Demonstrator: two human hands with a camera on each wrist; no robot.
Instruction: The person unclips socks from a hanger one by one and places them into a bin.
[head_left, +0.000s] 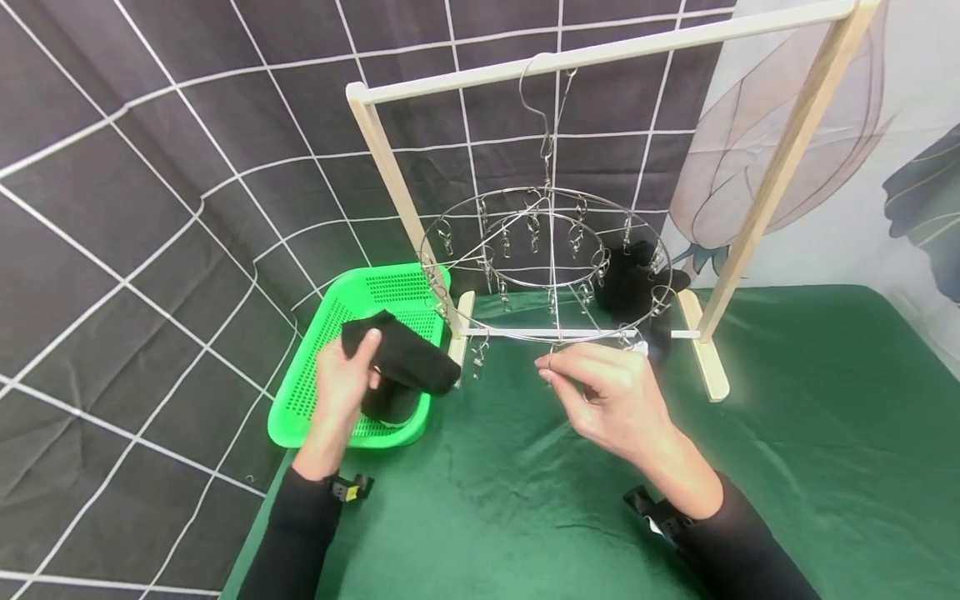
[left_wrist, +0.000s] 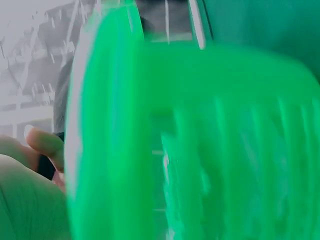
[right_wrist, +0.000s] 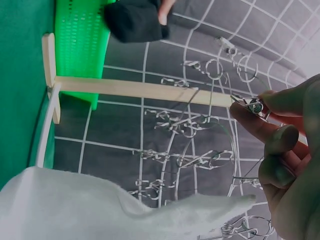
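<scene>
Green cloth (head_left: 517, 508) is laid under the rack (head_left: 615, 54), from whose top bar the hanger (head_left: 543, 285) is hung. Left of the hanger and lower, the basket (head_left: 300, 392) is set. At the hanger's right side a dark bundle (head_left: 633, 287) is seen; whether it is clipped there cannot be told. Just below the hanger's near edge the right hand (head_left: 611, 387) is held, thumb and forefinger close together. Left of the hanger, at the basket, the left hand (head_left: 341, 379) is held, and by it the black fabric (head_left: 408, 354) is gripped, thumb on top, its free end turned towards the hanger and well apart from the right hand. At the hanger's near edge a clip (right_wrist: 252, 105) is pinched by the right hand.
</scene>
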